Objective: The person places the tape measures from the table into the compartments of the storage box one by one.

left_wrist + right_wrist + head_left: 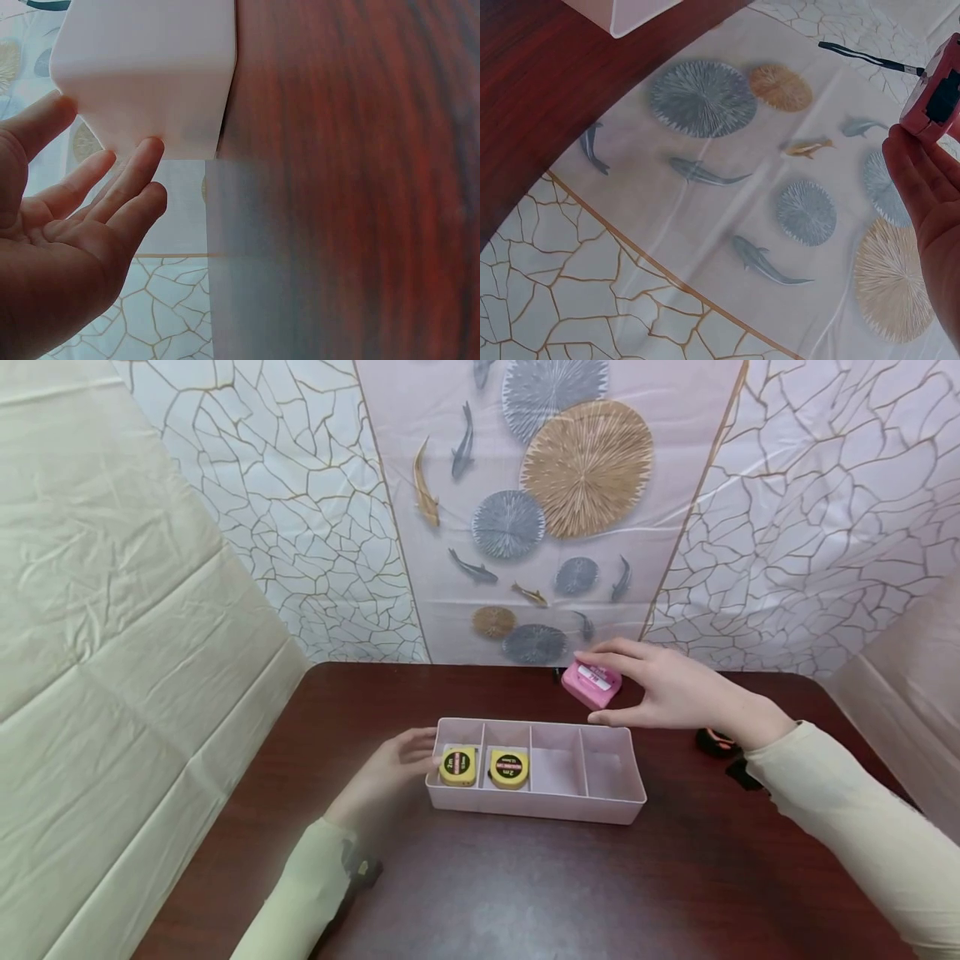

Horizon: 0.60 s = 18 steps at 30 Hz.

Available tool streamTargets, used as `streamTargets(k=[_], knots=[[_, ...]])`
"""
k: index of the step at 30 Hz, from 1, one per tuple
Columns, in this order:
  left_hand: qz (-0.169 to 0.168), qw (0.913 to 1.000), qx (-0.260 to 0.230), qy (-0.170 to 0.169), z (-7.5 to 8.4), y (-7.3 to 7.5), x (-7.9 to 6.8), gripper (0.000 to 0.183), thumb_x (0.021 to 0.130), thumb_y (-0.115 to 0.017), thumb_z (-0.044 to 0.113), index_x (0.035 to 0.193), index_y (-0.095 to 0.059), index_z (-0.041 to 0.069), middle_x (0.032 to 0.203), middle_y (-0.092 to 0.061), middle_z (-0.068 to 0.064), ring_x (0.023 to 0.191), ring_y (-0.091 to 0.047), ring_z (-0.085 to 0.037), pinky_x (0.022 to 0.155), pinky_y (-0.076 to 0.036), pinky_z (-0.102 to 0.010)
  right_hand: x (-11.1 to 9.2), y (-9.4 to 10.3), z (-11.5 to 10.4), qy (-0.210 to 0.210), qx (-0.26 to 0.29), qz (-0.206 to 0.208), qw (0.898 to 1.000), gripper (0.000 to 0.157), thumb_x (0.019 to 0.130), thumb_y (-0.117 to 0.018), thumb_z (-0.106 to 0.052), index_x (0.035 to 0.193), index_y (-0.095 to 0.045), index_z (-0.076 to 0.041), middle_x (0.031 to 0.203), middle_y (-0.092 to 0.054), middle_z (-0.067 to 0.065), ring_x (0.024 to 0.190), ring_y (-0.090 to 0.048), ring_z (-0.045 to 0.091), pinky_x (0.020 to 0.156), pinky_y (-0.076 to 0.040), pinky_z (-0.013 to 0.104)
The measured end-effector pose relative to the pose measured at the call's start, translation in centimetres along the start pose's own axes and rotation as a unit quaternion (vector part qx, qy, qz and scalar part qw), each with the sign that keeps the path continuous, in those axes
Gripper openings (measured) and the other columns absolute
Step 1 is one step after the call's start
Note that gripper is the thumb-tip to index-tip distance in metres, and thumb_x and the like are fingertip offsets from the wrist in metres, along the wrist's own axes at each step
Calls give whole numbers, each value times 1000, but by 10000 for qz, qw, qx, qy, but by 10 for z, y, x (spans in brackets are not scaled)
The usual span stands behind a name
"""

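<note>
Off the far side of a pale pink four-slot tray (536,807), my right hand (663,687) pinches a pink tape measure (592,683) between thumb and fingers. A dark wrist strap (870,57) trails from the tape measure in the right wrist view. My left hand (390,772) rests its fingertips against the tray's left end, fingers fairly straight. From the left wrist view, fingertips meet the tray's end wall (150,97). A yellow tape measure (457,766) lies in the leftmost slot, and a second yellow tape measure (509,769) in the slot beside it.
An orange and black object (716,742), partly hidden by the right wrist, lies on the dark wooden table (480,885). Patterned cloth (300,485) hangs behind the table's far edge, with pale cloth (112,652) along the left.
</note>
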<state>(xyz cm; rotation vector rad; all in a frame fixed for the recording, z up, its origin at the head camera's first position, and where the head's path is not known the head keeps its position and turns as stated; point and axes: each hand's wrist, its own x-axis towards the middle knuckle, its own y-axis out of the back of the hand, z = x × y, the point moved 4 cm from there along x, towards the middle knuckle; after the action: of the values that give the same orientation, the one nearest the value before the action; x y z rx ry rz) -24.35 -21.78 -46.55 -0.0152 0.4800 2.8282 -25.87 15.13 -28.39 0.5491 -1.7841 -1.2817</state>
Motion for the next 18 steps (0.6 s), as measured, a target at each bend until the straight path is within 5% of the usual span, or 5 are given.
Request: streamTargets(k=[9, 18], knots=[[-15, 9999, -105, 117, 7, -2, -1, 57, 97, -69, 15, 149, -47, 8, 144, -55, -16, 130, -54, -33, 109, -43, -49, -4, -11, 2, -38, 34, -103, 9999, 77, 78, -85, -43, 143, -57, -13, 133, -58, 2, 109, -64, 21, 90, -55, 44], [-8, 10000, -52, -9, -2, 0, 1, 56, 94, -74, 23, 145, -52, 16, 140, -59, -10, 127, -58, -29, 106, -46, -46, -9, -20, 1, -71, 173, -238, 9995, 76, 80, -85, -39, 144, -55, -9, 131, -59, 6, 109, -63, 22, 90, -54, 46]])
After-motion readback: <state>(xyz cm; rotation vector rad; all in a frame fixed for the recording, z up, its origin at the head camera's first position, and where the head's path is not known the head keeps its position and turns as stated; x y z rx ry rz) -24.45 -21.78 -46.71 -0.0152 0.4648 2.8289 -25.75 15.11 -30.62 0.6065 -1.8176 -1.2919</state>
